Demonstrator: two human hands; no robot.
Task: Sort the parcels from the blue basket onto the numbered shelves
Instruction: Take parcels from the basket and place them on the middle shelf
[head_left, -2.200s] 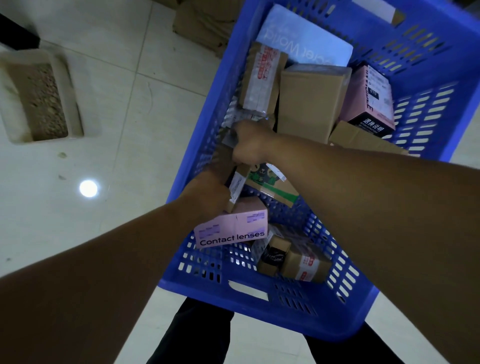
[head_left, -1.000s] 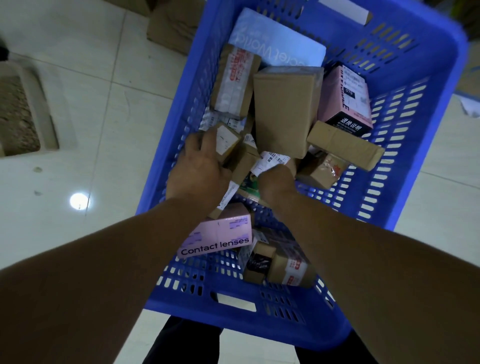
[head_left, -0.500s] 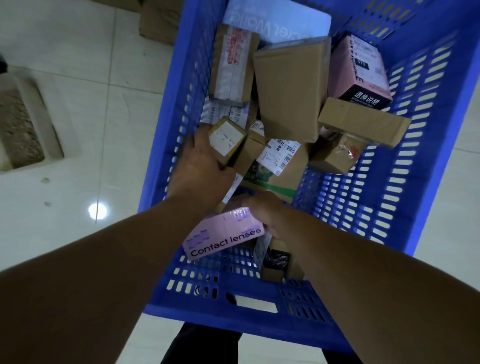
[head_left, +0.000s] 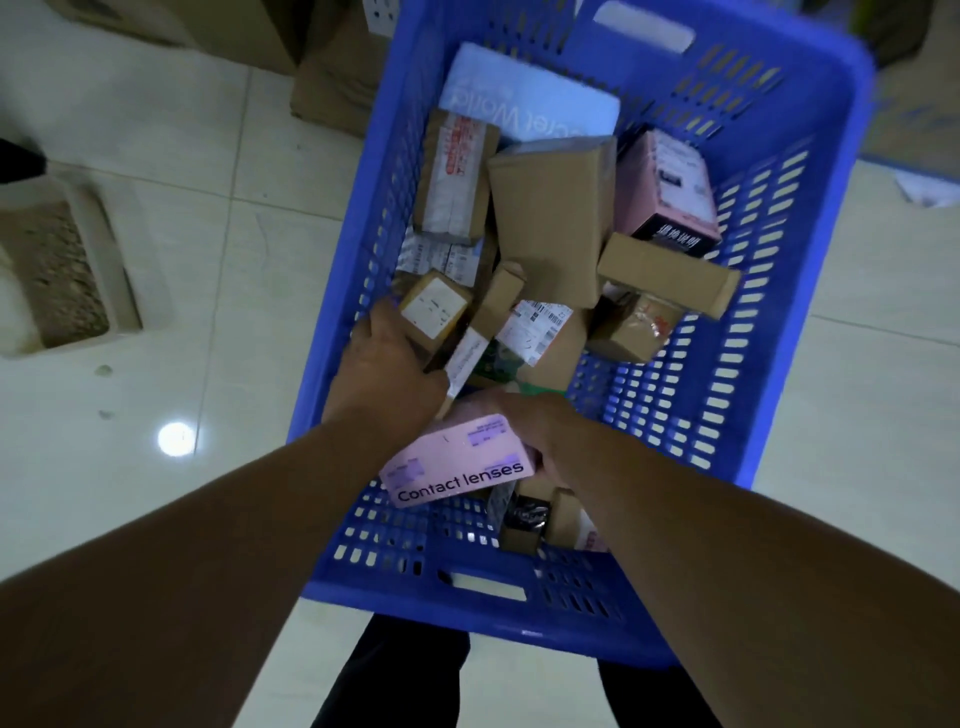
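Note:
The blue basket (head_left: 810, 291) stands on the tiled floor, holding several parcels. My right hand (head_left: 535, 426) grips the right end of a pink box marked "Contact lenses" (head_left: 457, 465) near the basket's front. My left hand (head_left: 387, 369) is at the basket's left wall, thumb and fingers round a small cardboard box with a white label (head_left: 434, 309); the fingertips are hidden under it. Beyond lie a large brown box (head_left: 550, 218), a pink box with a black end (head_left: 670, 192), a long brown box (head_left: 665, 273) and a pale blue mailer (head_left: 530, 98). No shelves are in view.
A beige tray of gravel-like material (head_left: 104, 249) sits on the floor to the left. Cardboard cartons (head_left: 332, 88) stand behind the basket's far left corner. My dark trouser legs (head_left: 405, 675) are just below the basket's front rim.
My right hand left the labelled parcel in the middle, came back to the pink contact-lens box and took hold of it, raising it slightly. My left hand stayed at the small labelled box.

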